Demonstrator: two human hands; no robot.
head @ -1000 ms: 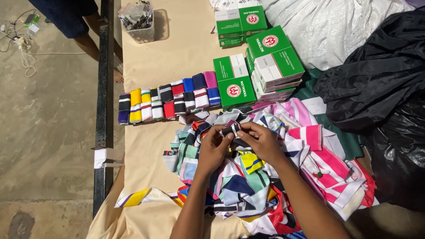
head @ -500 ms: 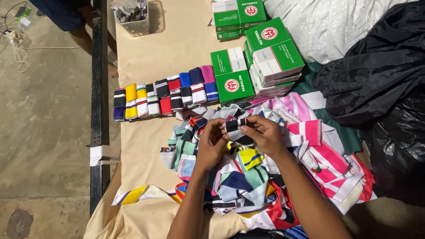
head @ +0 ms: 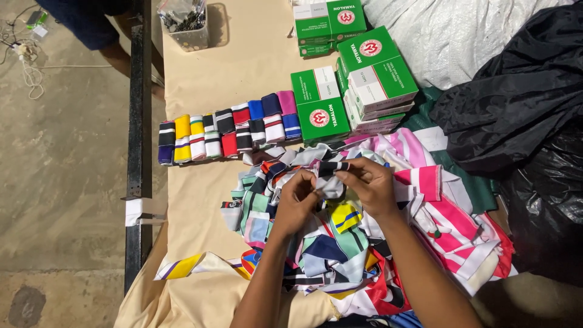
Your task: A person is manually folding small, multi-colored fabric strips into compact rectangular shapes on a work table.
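Note:
Both my hands meet over a heap of striped fabric strips (head: 340, 249) in many colours on a beige-covered table (head: 243, 67). My left hand (head: 296, 203) and my right hand (head: 367, 182) pinch one small dark-and-white striped strip (head: 332, 173) between them, just above the heap. A neat row of folded striped pieces (head: 228, 129) lies side by side to the upper left of my hands.
Green-and-white boxes (head: 358, 79) are stacked behind the heap. A clear tub of small items (head: 185, 21) stands at the far table end. White sack (head: 449, 30) and black plastic bags (head: 522, 109) fill the right. A person's legs (head: 97, 30) stand at top left beyond a black rail (head: 138, 121).
My hands have drawn closer together on the striped strip, holding it a little higher above the heap. The view has shifted slightly.

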